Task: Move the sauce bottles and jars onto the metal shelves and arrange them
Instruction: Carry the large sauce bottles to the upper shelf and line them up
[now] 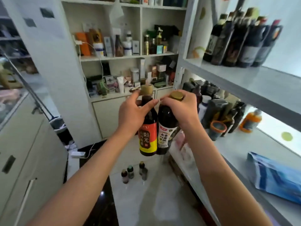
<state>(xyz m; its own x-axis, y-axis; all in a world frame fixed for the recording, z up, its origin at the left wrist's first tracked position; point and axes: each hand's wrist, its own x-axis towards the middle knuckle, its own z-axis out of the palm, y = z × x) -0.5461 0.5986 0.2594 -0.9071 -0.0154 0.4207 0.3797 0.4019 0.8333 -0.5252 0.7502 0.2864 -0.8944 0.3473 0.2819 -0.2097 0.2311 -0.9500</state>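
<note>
My left hand [133,115] grips the neck of a dark bottle with a red and yellow label [148,137]. My right hand [180,108] grips the neck of a dark bottle with a white label [165,134]. Both bottles hang side by side, touching, above the floor. Three small bottles [134,172] stand on the floor below them. The metal shelves [244,79] are on the right. Several dark bottles [241,41] stand on the upper shelf. More dark bottles and jars [218,110] fill the back of the middle shelf.
An orange bottle [250,121] and a blue packet [276,176] lie on the middle shelf. A white cupboard [127,57] crowded with boxes and small bottles stands ahead. Cabinets [24,152] line the left. A plastic bag [182,147] sits by the shelf's lower edge.
</note>
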